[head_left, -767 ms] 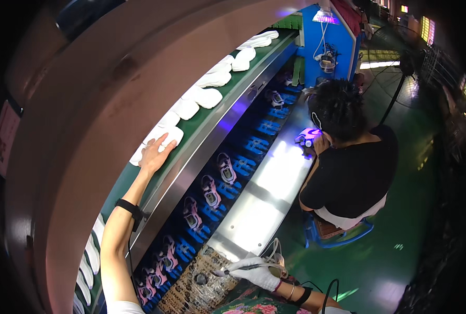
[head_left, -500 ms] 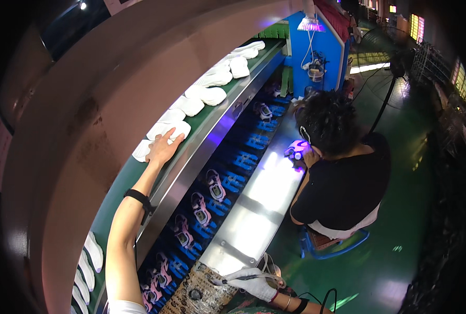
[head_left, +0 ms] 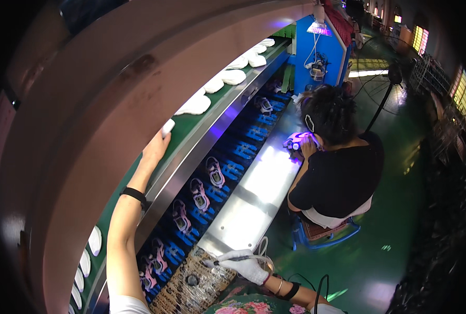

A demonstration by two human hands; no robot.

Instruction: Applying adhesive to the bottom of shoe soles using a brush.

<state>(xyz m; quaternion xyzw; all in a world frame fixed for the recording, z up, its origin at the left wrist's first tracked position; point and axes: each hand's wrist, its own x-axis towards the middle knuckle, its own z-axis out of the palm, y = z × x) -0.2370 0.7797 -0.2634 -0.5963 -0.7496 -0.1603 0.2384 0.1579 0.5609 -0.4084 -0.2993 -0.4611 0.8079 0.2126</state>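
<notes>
My left hand (head_left: 154, 150) is stretched up to the green upper belt (head_left: 187, 135), its fingers closed on the end of a white sole (head_left: 168, 126) at the edge of the curved hood. A black band circles that wrist. My right hand (head_left: 250, 267), in a white glove, rests low at the front over a patterned cloth (head_left: 188, 287) and holds a thin pen-like tool (head_left: 223, 258) pointing left.
More white soles (head_left: 193, 106) lie along the belt. Below it, small shoes (head_left: 199, 193) ride on blue holders, beside a shiny steel bench (head_left: 254, 194). A seated co-worker in black (head_left: 343, 175) works on a shoe under violet light. A blue machine (head_left: 322, 49) stands behind.
My left hand lay flat with spread fingers on a sole; now it grips a sole's end closer to the hood. The right hand keeps the tool in the same place.
</notes>
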